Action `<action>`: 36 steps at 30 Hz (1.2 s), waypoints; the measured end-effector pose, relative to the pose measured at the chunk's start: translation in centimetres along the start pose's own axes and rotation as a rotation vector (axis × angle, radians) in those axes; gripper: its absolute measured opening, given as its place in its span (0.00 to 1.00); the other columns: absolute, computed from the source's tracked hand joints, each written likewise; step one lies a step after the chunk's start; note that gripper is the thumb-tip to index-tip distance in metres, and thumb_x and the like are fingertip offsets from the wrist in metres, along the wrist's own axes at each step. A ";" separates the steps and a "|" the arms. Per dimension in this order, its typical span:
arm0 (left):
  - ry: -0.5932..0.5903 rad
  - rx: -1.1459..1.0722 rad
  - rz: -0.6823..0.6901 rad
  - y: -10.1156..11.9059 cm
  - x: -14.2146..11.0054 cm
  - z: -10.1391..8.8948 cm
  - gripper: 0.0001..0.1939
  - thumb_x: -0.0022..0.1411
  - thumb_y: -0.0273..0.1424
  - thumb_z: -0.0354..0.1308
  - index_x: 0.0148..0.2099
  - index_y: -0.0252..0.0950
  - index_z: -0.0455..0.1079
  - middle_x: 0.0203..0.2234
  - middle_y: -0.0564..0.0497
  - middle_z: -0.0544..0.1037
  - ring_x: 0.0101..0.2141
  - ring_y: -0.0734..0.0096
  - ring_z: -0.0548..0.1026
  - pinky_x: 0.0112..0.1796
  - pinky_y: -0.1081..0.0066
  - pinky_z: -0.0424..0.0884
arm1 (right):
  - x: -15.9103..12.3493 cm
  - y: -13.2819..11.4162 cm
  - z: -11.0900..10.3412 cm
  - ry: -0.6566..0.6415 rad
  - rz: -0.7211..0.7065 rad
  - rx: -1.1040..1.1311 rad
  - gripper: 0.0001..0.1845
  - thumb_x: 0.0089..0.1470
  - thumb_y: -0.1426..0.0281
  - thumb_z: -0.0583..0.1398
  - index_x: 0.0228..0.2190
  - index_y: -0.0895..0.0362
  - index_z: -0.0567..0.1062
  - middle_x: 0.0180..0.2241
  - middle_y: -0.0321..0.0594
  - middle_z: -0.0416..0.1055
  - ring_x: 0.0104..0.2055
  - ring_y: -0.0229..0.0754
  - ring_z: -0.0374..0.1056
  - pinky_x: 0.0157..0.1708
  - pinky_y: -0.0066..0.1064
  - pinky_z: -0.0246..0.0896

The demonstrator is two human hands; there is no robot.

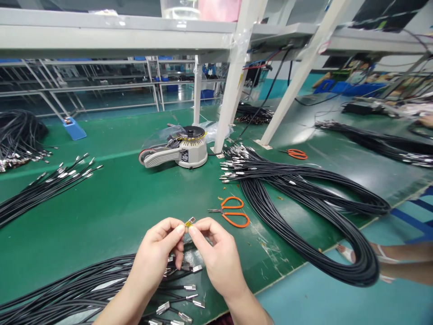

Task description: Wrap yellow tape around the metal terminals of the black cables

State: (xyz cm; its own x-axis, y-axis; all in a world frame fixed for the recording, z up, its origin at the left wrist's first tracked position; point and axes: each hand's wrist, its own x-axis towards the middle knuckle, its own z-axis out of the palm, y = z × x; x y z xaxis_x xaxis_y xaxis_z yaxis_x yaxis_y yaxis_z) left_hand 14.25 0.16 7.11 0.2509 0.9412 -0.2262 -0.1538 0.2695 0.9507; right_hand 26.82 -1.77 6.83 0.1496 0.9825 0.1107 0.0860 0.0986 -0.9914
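Single head-worn view, facing forward and down: left hand [156, 247] and right hand [219, 253] close, lower centre; racks [152, 83] distant, upper left.

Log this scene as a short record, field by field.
Left hand: pinching the connector, which has yellow on it
Right hand: fingertips at the same connector
Under the hands: loose cables with metal ends
Right of hands: near scissors, orange-handled
Beyond hands: tape dispenser
Farther right: looped cables, extending past the edge of the table
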 end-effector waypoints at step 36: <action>0.040 0.663 0.254 1.4 -1.8 0.4 0.11 0.60 0.36 0.50 0.31 0.37 0.69 0.18 0.56 0.68 0.21 0.76 0.66 0.24 0.76 0.62 | 0.6 0.5 -1.3 -0.096 -0.163 0.060 0.05 0.49 0.71 0.61 0.23 0.57 0.73 0.28 0.36 0.72 0.33 0.38 0.68 0.36 0.29 0.62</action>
State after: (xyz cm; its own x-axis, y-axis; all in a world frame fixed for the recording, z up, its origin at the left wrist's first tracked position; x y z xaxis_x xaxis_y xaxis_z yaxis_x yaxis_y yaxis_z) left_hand 13.96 -1.23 8.94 0.2470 0.9687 0.0243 0.4141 -0.1282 0.9012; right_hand 28.18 -1.35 6.50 0.0433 0.9630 0.2661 0.0418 0.2643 -0.9635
